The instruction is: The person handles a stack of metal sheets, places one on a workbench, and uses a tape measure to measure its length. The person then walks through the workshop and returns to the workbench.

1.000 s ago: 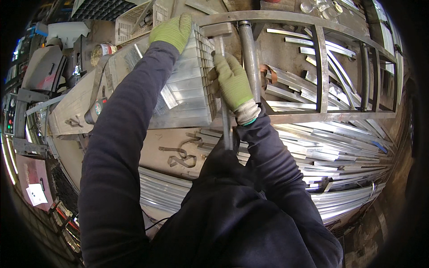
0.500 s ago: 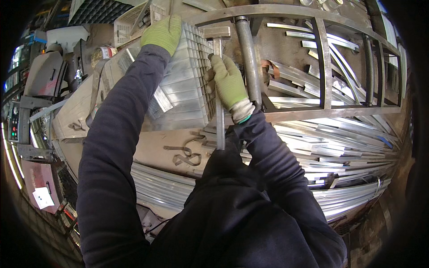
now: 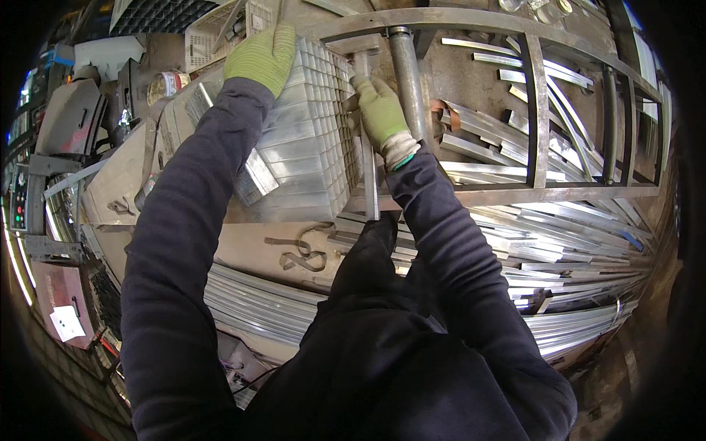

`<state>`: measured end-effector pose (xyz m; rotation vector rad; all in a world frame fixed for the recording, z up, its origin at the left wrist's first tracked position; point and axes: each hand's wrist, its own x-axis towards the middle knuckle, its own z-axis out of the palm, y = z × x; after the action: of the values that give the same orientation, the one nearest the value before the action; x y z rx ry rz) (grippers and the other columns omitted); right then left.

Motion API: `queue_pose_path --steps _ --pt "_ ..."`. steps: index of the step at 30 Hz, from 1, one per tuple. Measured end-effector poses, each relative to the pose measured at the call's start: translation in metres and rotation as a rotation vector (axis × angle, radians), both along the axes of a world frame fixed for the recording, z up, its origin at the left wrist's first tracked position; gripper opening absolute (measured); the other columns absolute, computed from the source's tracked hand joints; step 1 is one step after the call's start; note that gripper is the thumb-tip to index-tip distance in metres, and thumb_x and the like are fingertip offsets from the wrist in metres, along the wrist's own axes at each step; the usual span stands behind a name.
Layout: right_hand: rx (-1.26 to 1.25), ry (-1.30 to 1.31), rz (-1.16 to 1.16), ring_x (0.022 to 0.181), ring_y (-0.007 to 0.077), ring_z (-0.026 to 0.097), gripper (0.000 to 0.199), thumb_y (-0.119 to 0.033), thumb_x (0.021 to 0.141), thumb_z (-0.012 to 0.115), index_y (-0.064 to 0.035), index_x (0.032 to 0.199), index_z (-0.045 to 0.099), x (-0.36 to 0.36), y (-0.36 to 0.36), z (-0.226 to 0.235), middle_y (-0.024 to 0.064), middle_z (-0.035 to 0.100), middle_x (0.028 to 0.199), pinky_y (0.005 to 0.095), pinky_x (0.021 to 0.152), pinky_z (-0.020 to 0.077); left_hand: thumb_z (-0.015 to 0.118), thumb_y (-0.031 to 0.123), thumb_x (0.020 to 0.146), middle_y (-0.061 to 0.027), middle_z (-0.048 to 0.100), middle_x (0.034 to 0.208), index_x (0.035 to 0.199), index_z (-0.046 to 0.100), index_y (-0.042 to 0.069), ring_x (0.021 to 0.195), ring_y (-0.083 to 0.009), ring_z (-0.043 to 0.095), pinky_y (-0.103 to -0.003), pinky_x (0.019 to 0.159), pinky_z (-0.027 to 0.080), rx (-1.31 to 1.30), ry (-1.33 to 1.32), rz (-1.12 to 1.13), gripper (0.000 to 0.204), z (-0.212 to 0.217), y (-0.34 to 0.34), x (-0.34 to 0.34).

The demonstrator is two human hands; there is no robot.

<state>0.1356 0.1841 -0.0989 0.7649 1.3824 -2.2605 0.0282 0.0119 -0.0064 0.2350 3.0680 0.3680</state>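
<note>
A stack of shiny metal profiles (image 3: 294,158) lies before me, its ends forming a grid on the right side. My left hand (image 3: 259,59), in a green glove, rests flat on the top far part of the stack, fingers stretched out and thumb apart. In my right hand (image 3: 381,114), also gloved in green, the fingers wrap round the metal handle of a hammer (image 3: 370,187). The hammer's head, partly blurred, is just beyond that hand, close to the stack's gridded end. A short metal piece (image 3: 257,176) lies on the stack beside my left forearm.
A steel frame (image 3: 540,110) with a roller (image 3: 408,81) stands to the right. Many loose metal strips (image 3: 559,220) lie under and before it. Long profiles (image 3: 265,298) and a strap (image 3: 303,257) lie nearer me. A white plastic crate (image 3: 209,40) sits at the far left.
My right hand and the hammer have moved a little away from me, and the hammer's head is now closer to the stack's end. My left hand stays on the stack.
</note>
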Motion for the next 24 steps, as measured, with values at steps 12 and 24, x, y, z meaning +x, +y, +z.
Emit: queue_pose_path --steps 12,24 --pt "0.020 -0.147 -0.148 0.051 0.0156 0.056 0.035 -0.036 0.103 0.053 -0.0045 0.116 0.062 -0.005 0.003 -0.044 0.0052 0.062 0.074 0.0305 0.045 0.0446 0.039 0.049 0.107 -0.0253 0.071 0.107 0.122 0.070 0.007 0.103 -0.0443 0.066 -0.051 0.094 0.050 -0.132 -0.014 -0.041 0.055 0.000 -0.003 -0.001" --pt "-0.096 -0.195 0.043 0.050 0.0168 0.054 0.035 -0.036 0.105 0.049 -0.0035 0.107 0.062 0.003 0.002 -0.098 0.0055 0.063 0.074 0.0315 0.045 0.0431 0.040 0.050 0.107 -0.0240 0.072 0.108 0.125 0.070 0.008 0.102 -0.0432 0.067 -0.050 0.095 0.051 -0.123 0.083 -0.093 0.054 -0.016 -0.014 -0.003"
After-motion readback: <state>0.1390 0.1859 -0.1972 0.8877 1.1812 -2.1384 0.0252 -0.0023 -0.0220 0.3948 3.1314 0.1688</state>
